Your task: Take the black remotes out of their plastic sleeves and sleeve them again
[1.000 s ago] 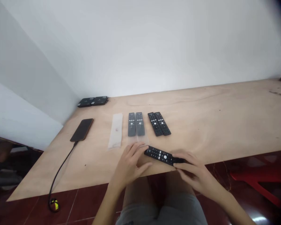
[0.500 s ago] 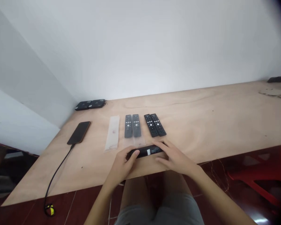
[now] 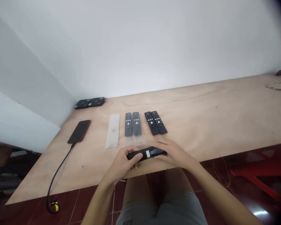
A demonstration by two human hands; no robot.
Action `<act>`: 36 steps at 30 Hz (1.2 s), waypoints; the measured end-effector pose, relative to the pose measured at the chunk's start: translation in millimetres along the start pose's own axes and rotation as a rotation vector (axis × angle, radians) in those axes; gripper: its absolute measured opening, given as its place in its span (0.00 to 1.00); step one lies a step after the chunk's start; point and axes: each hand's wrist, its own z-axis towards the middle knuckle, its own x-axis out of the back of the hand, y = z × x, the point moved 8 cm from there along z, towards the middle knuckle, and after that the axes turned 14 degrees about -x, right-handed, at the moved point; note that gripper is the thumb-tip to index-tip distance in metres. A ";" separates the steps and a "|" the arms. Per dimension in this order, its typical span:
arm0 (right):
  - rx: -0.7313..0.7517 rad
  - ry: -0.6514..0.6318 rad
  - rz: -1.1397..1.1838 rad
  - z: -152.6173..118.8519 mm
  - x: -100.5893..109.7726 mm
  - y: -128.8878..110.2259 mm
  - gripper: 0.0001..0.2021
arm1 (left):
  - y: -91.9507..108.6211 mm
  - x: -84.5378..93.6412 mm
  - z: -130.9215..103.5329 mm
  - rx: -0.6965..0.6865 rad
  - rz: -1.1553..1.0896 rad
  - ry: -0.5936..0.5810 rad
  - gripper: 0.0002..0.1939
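remote [image 3: 148,153] seems light, stiff, smooth; best held by its ends; left hand [image 3: 123,161] grips left end; right hand [image 3: 176,153] grasps right end.

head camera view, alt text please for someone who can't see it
A person's left hand grips a black remote, white sticker facing up, while the right hand covers its right end, at the near edge of a wooden table. Beyond lie a flat translucent sleeve, two sleeved remotes and two bare remotes; a phone lies at left.
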 end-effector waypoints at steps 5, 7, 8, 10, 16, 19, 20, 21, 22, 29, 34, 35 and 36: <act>-0.030 0.040 -0.032 0.6 -0.5 5.2 0.26 | 8.0 13.5 -0.3 -0.194 0.287 0.166 0.16; -0.033 0.052 -0.036 0.0 -0.7 6.4 0.26 | 21.0 14.7 -3.1 -0.374 0.470 0.208 0.12; -0.031 0.050 -0.035 -0.2 -1.0 6.6 0.26 | 25.5 12.7 -4.5 -0.441 0.546 0.190 0.11; -0.026 0.040 -0.032 -0.5 -1.8 6.8 0.25 | 28.4 8.5 -6.4 -0.504 0.654 0.115 0.16; -0.024 0.047 -0.011 0.0 0.1 7.9 0.24 | 27.5 17.6 -12.3 -0.474 0.619 0.023 0.22; -0.028 0.040 0.017 0.3 1.5 8.4 0.24 | 25.2 28.3 -17.8 -0.416 0.468 0.062 0.19; -0.032 0.034 0.030 0.6 2.1 8.6 0.24 | 23.9 31.8 -20.1 -0.398 0.400 0.081 0.19; -0.035 0.023 0.044 0.9 2.4 8.7 0.24 | 22.8 34.9 -22.6 -0.384 0.327 0.097 0.19; -0.038 0.013 0.062 1.2 2.7 8.8 0.23 | 22.0 37.5 -25.0 -0.378 0.256 0.112 0.18; -0.040 -0.012 0.125 2.2 3.8 9.7 0.23 | 21.0 46.4 -32.6 -0.410 0.056 0.158 0.19; -0.049 -0.018 0.094 1.9 1.9 11.6 0.24 | 18.8 40.6 -31.2 -0.407 0.130 0.139 0.19; -0.050 -0.027 0.086 1.9 1.1 11.5 0.25 | 19.6 38.1 -30.6 -0.406 0.183 0.137 0.19; -0.051 -0.039 0.077 1.8 0.0 11.3 0.25 | 20.7 34.8 -29.8 -0.406 0.250 0.132 0.19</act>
